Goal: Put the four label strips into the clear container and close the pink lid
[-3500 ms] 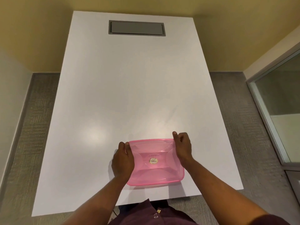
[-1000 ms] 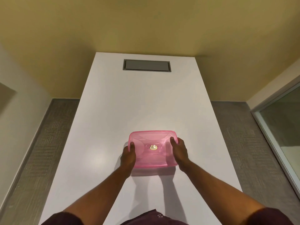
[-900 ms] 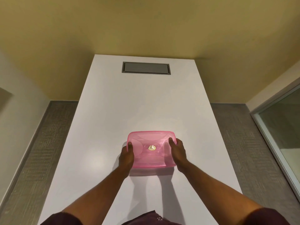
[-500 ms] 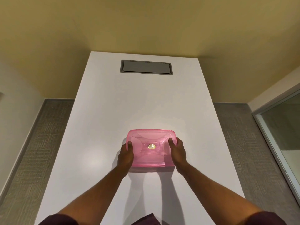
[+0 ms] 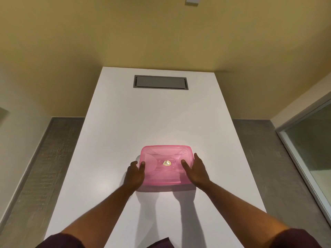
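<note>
The pink translucent lid (image 5: pixel 166 153) sits flat on the clear container, which rests on the white table (image 5: pixel 152 113) near its middle. A small gold sticker (image 5: pixel 167 163) marks the lid's centre. My left hand (image 5: pixel 135 175) holds the container's left edge with the thumb on the lid. My right hand (image 5: pixel 197 173) lies at the right edge, fingers stretched out straight and thumb resting on the lid. The label strips are out of sight; the lid hides the inside.
A grey recessed panel (image 5: pixel 160 82) is set into the table's far end. Yellow walls stand behind it. Grey carpet (image 5: pixel 44 158) runs along both sides, and a glass partition (image 5: pixel 308 144) stands at the right.
The container has been pushed away from the table's near edge toward the middle. Since half a second ago my right hand's fingers have straightened off the container's side.
</note>
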Available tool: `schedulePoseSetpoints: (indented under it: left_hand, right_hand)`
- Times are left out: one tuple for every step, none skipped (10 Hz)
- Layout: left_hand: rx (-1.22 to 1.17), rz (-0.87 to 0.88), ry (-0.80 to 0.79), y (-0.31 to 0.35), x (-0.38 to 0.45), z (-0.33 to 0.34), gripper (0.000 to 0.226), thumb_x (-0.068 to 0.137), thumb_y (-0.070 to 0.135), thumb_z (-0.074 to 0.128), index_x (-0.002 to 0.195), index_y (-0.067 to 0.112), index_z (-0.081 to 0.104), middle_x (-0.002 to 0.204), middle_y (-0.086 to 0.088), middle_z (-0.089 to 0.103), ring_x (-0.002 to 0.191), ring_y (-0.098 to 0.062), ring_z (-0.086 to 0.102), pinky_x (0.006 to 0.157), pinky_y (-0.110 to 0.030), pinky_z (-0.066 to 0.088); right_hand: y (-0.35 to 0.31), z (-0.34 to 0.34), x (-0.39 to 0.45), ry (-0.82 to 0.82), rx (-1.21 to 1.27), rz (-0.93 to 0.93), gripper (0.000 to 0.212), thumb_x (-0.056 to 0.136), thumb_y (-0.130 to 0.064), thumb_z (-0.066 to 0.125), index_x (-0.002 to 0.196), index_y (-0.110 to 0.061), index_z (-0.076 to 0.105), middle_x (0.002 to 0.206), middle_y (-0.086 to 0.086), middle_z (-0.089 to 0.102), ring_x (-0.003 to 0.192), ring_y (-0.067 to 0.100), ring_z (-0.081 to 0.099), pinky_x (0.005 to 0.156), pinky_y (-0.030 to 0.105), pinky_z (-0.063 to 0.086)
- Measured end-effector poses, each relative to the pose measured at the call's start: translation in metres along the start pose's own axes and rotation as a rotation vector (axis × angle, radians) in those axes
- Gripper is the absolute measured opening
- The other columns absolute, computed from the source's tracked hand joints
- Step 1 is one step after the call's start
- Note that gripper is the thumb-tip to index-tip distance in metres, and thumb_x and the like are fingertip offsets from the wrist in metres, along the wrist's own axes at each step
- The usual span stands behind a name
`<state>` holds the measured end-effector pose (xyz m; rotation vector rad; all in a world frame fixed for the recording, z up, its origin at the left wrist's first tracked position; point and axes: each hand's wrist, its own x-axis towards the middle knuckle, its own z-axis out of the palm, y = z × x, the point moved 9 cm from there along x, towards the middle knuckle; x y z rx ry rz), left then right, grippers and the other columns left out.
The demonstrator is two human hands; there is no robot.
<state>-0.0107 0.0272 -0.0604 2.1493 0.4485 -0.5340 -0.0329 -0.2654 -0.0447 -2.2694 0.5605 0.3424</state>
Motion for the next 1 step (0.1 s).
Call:
schedulePoseSetpoints:
  left_hand:
    - [0.102,0.089,0.016,0.01,-0.013,-0.0149,0.059,0.103,0.045,0.042,0.146,0.005,0.04,0.148,-0.02,0.048,0.139,-0.036,0.043,0.114,-0.043,0.037]
  right_hand:
    - [-0.0104,-0.0075,-0.0075,-0.036,-0.206,-0.104,0.096,0.092,-0.068,0.053,0.16,-0.008,0.022,0.165,0.012,0.03,0.154,0.029,0.024,0.122,0.05,0.029]
